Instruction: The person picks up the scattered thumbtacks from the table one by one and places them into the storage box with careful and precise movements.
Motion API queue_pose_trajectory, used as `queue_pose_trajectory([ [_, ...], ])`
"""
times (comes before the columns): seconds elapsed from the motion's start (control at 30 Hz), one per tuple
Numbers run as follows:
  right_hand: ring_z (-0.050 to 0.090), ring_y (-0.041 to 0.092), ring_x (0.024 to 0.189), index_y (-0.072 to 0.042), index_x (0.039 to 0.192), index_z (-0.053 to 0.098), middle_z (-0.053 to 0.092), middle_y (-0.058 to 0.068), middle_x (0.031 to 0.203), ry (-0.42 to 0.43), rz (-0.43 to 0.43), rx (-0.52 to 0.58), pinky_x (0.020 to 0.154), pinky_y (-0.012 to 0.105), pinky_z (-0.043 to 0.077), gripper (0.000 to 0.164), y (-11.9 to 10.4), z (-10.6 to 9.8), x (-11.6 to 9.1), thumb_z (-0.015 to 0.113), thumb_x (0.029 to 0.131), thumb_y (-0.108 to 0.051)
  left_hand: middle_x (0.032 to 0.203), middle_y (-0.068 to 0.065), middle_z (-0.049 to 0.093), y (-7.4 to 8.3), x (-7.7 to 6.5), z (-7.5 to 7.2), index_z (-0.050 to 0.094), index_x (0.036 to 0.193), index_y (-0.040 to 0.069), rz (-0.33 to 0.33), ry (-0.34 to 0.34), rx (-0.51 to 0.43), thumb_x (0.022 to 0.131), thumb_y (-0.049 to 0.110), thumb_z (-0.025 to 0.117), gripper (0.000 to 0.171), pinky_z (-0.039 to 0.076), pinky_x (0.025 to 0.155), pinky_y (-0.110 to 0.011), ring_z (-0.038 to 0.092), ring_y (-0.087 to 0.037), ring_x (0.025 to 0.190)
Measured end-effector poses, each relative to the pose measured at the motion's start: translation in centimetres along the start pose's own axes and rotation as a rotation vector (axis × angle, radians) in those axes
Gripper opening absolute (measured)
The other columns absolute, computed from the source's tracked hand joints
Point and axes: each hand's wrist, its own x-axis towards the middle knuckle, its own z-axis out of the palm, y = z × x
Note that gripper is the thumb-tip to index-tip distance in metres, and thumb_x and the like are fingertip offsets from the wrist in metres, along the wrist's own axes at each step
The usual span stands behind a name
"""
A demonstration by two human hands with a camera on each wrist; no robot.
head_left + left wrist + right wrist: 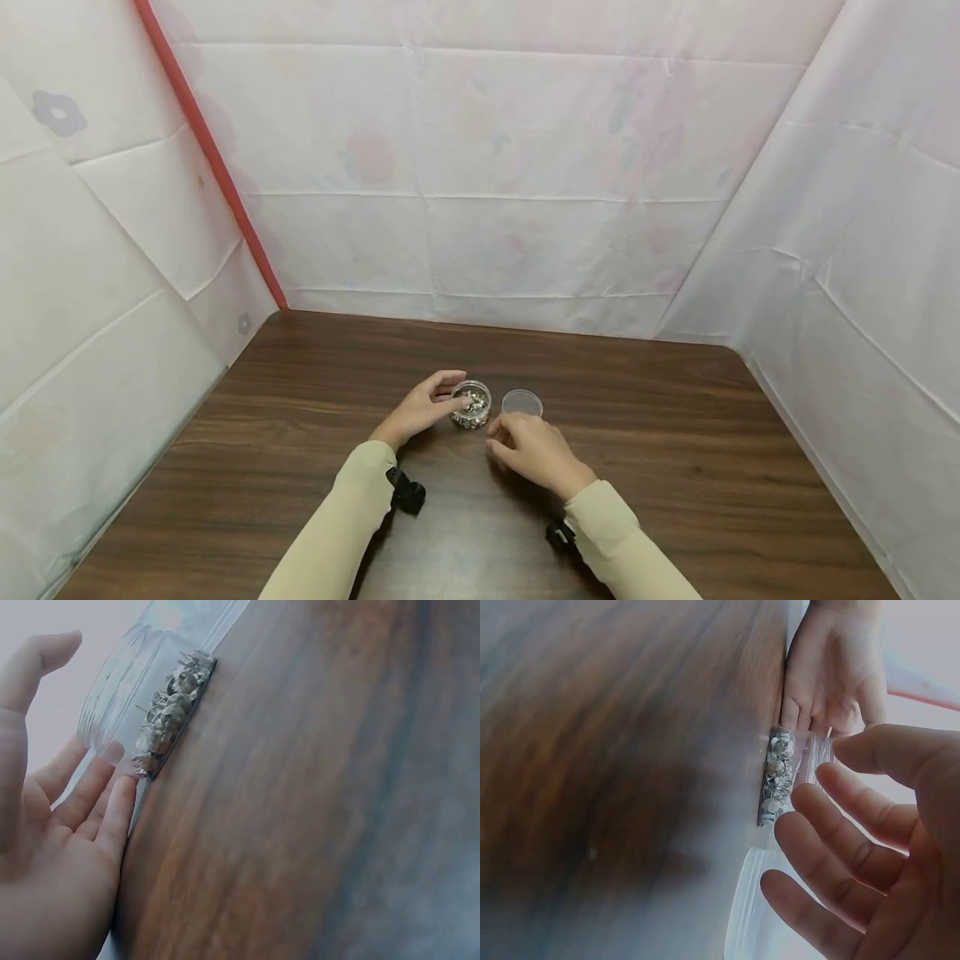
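A small round jar of clear plastic (470, 405), its top off, stands on the table and holds several metal thumbtacks (171, 712). My left hand (423, 408) is at the jar's left side; in the left wrist view its fairly straight fingers reach the jar wall, and the thumb stands apart above. Just right of the jar, a clear round lid (522, 402) lies on the table. My right hand (538, 450) hovers in front of the lid and partly hides it. In the right wrist view its loosely bent fingers (847, 847) hold nothing, with the thumb near the jar's threaded rim.
The dark wood-grain table (675, 467) stretches out on both sides of the hands. Pale floral cloth (487, 167) hangs behind and along both sides, with a red strip (210, 150) at the left corner. Each wrist carries a small black camera (408, 492).
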Motion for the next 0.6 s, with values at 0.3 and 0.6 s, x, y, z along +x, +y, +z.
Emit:
queue_pose_trajectory([
  [0.3, 0.057, 0.003, 0.09, -0.02, 0.108, 0.063, 0.064, -0.009, 0.101, -0.024, -0.007, -0.033, 0.072, 0.035, 0.055, 0.024, 0.5, -0.5, -0.6, 0.06, 0.089, -0.035, 0.135, -0.017, 0.048, 2.2, -0.8, -0.6, 0.046, 0.134, 0.007, 0.034, 0.009, -0.093, 0.089, 0.034, 0.063, 0.055, 0.04, 0.1, -0.05, 0.048, -0.023, 0.118],
  [0.6, 0.057, 0.009, 0.093, -0.019, 0.109, 0.062, 0.063, -0.006, 0.105, 0.031, -0.065, -0.058, 0.074, 0.038, 0.054, 0.025, 1.1, -0.9, -1.5, 0.064, 0.087, -0.032, 0.124, -0.003, 0.057, 0.6, -0.5, -1.7, 0.052, 0.13, 0.015, 0.08, 0.106, 0.028, 0.086, 0.043, 0.064, 0.053, 0.047, 0.093, -0.048, 0.054, -0.016, 0.109],
])
